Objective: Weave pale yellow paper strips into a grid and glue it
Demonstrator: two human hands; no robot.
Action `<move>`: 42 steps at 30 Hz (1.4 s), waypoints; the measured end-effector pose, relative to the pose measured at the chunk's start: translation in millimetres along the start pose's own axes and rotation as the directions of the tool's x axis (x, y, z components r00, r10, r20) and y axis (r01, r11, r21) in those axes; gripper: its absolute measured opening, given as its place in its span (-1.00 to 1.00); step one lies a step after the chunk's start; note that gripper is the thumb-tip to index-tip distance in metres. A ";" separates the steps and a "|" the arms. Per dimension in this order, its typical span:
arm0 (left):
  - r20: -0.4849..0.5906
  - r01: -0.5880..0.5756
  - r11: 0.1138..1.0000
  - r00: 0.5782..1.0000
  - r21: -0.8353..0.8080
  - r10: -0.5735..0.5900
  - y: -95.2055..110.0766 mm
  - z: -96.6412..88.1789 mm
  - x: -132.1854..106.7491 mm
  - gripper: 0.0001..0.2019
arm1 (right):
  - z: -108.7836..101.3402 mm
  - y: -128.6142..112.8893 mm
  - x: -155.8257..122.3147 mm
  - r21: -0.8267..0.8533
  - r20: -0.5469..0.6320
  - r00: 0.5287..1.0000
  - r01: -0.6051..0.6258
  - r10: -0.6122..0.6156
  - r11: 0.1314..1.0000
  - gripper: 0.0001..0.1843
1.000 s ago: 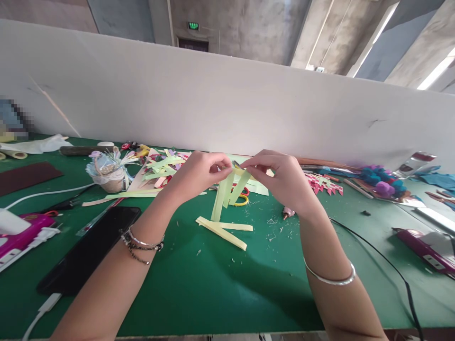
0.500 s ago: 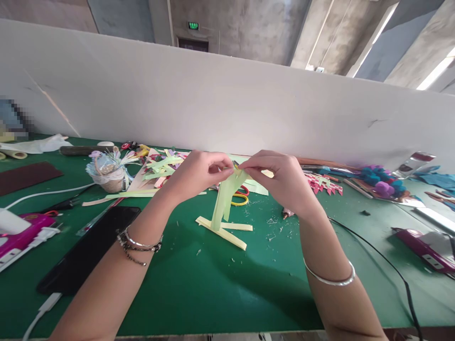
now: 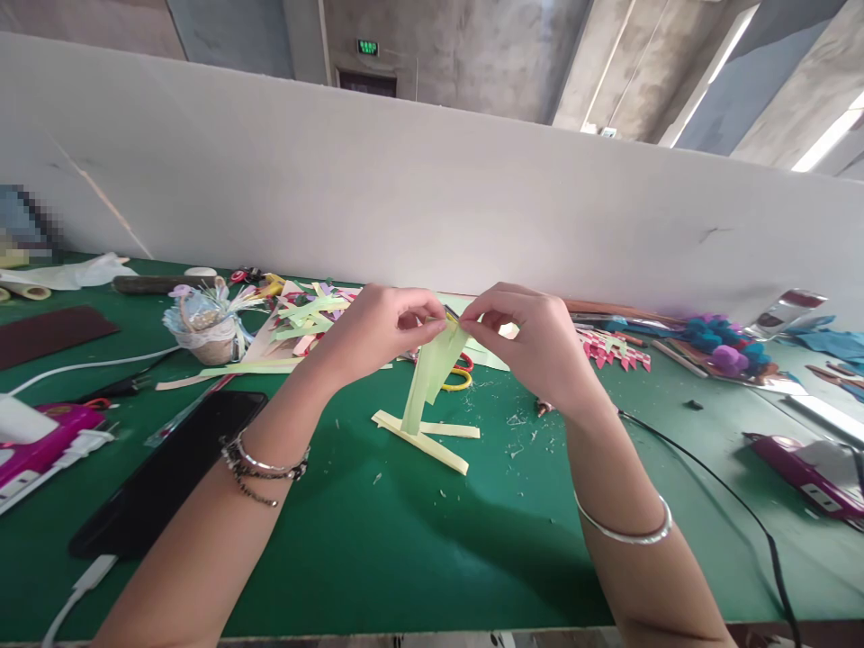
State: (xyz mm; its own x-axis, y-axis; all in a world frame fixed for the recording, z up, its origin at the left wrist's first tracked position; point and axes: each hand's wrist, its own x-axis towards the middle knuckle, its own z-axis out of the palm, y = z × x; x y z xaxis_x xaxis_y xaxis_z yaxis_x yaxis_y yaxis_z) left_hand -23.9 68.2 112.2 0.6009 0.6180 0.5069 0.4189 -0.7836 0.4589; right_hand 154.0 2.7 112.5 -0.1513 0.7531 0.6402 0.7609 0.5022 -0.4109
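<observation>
- Green felt table (image 3: 418, 558) under both hands.
- L hand (image 3: 378, 328) & R hand (image 3: 540, 346) together, both pinching top of pale green paper strips (image 3: 425, 382), which hang below them.
- Prob. best: firm pinch, edges aligned.

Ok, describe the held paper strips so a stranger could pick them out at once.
Start at the green table before the white partition. Above its middle, the left hand and right hand meet, pinching the top of a bunch of pale green paper strips. Unlike the yellowish strips lying flat beneath, this bunch hangs from the hands.
</observation>
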 end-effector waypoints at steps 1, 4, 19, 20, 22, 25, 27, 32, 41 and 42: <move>0.000 0.000 1.000 1.000 0.001 0.000 0.0 0.1 0.1 -0.76 | 0.0 -0.5 0.1 -0.015 -0.001 1.000 0.000 0.000 1.000 -0.89; 0.000 0.002 1.000 1.000 0.005 -0.002 0.3 0.4 0.1 -0.76 | 0.3 -1.5 0.4 -0.040 -0.008 1.000 0.005 -0.006 0.999 -0.90; 0.004 0.008 0.999 1.000 -0.035 -0.008 0.2 1.5 -0.7 -0.77 | 2.9 4.9 1.7 -0.077 0.023 1.000 0.008 -0.006 0.997 -0.85; 0.007 0.010 0.999 1.000 -0.039 -0.010 0.4 1.6 -0.8 -0.77 | 3.1 5.4 1.7 -0.078 0.028 1.000 0.010 -0.008 0.997 -0.85; 0.019 0.013 0.999 1.000 -0.042 -0.012 0.8 1.8 -0.8 -0.78 | 3.5 5.9 1.6 -0.075 0.033 0.999 0.021 -0.018 0.997 -0.86; 0.011 -0.001 1.000 1.000 -0.016 0.001 1.6 1.5 -0.1 -0.80 | 4.0 5.7 1.5 -0.066 0.038 0.999 0.041 -0.039 0.997 -0.87; -0.008 -0.014 1.000 1.000 0.001 0.014 2.0 1.0 0.6 -0.82 | 4.1 5.0 1.6 -0.061 0.044 0.998 0.057 -0.054 0.997 -0.87; 0.042 0.003 1.000 0.999 -0.026 -0.002 2.2 0.3 0.6 -0.83 | 5.0 3.0 2.3 -0.059 0.061 0.993 0.104 -0.101 0.993 -0.87; 0.081 0.000 0.999 0.997 -0.033 0.002 1.2 1.1 -1.2 -0.81 | 9.7 -0.7 0.9 -0.169 0.064 0.996 0.079 -0.069 0.983 -0.90; 0.084 -0.004 1.000 0.996 -0.023 0.006 1.2 1.2 -1.1 -0.81 | 10.1 -1.1 0.6 -0.182 0.068 0.996 0.068 -0.056 0.981 -0.90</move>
State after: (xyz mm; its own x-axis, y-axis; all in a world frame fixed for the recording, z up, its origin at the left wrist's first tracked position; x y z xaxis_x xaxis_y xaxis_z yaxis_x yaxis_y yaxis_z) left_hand -23.2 66.6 111.4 0.6586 0.6058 0.4465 0.4005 -0.7844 0.4735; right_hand 146.7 6.8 106.8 -0.2363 0.7507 0.6170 0.8511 0.4662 -0.2413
